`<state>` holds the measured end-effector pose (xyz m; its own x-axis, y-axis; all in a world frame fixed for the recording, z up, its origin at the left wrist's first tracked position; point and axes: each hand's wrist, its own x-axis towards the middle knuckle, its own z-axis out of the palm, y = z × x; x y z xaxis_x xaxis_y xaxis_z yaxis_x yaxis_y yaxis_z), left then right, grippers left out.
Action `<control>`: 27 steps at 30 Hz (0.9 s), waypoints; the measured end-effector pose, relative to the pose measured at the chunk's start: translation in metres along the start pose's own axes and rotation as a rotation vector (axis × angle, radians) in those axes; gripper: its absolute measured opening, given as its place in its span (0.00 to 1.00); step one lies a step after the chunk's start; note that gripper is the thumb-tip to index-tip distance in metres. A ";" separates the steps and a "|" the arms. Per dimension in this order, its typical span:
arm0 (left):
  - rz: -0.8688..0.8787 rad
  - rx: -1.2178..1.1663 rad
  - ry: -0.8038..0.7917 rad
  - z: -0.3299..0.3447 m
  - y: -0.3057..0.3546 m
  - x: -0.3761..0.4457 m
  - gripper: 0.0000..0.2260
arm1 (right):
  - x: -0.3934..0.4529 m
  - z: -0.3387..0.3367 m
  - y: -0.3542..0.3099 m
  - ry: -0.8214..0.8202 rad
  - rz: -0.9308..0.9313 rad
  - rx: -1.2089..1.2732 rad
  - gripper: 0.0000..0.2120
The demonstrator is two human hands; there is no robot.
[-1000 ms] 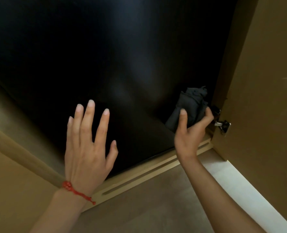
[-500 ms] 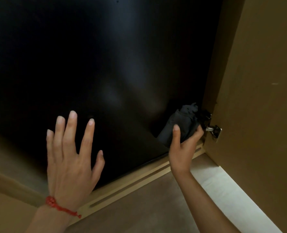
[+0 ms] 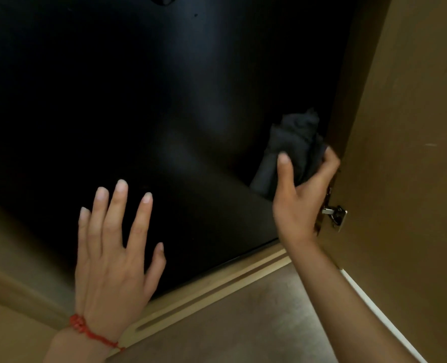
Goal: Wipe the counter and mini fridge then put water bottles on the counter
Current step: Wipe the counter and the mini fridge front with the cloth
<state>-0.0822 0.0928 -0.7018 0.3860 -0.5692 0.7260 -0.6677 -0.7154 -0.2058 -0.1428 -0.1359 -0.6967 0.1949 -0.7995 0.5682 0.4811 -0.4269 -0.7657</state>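
- right hand has its fingers clamped around a bunched-up dark grey cloth, thumb on the near side, the rest wrapped round the far side
- the cloth is pushed up against the black mini fridge door, low on its right side, right by the edge where the fridge meets the cabinet wall
- left hand is open, fingers spread apart and pointing up, holding nothing. It's in front of the lower left part of the fridge door; can't tell whether the palm actually touches it
- there's a red string bracelet on the left wrist
- the fridge sits inside a brown wooden cabinet, with a pale wood trim strip with a slot in it running along under the door
- open cabinet door on the right, and a metal hinge just beside the right hand
- brownish floor below, with a white baseboard strip along the bottom of the cabinet door side
- fridge surface is glossy, with soft reflections and a dark round thing at the very top edge, too cut off to make out
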 end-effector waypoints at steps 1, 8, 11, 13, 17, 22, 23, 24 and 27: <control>-0.003 -0.001 0.002 0.000 0.000 0.000 0.29 | 0.008 0.004 -0.007 -0.011 -0.033 0.000 0.21; 0.000 -0.015 0.007 -0.002 -0.001 -0.001 0.28 | -0.022 0.004 0.010 -0.023 -0.021 -0.038 0.22; -0.014 -0.033 -0.005 -0.005 -0.003 -0.005 0.28 | -0.076 -0.004 0.036 -0.065 0.130 -0.071 0.22; -0.020 -0.037 -0.022 -0.007 -0.006 -0.009 0.28 | -0.106 -0.005 0.048 -0.058 0.205 -0.090 0.22; -0.022 -0.035 -0.056 -0.011 -0.020 -0.018 0.29 | -0.127 0.009 0.050 0.045 0.298 -0.069 0.21; -0.013 -0.031 -0.046 -0.014 -0.033 -0.025 0.29 | -0.121 0.036 0.017 0.060 0.237 0.047 0.19; -0.011 -0.034 -0.044 -0.014 -0.035 -0.027 0.29 | -0.119 0.044 0.007 0.042 0.196 0.060 0.20; -0.011 -0.036 -0.043 -0.014 -0.036 -0.028 0.29 | -0.117 0.053 -0.003 0.012 0.153 0.074 0.20; -0.013 -0.028 -0.042 -0.014 -0.043 -0.035 0.29 | -0.114 0.070 -0.020 -0.093 0.080 0.085 0.21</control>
<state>-0.0762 0.1496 -0.7092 0.4204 -0.5770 0.7002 -0.6801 -0.7112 -0.1777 -0.1143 -0.0066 -0.7246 0.3118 -0.7850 0.5353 0.5308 -0.3233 -0.7834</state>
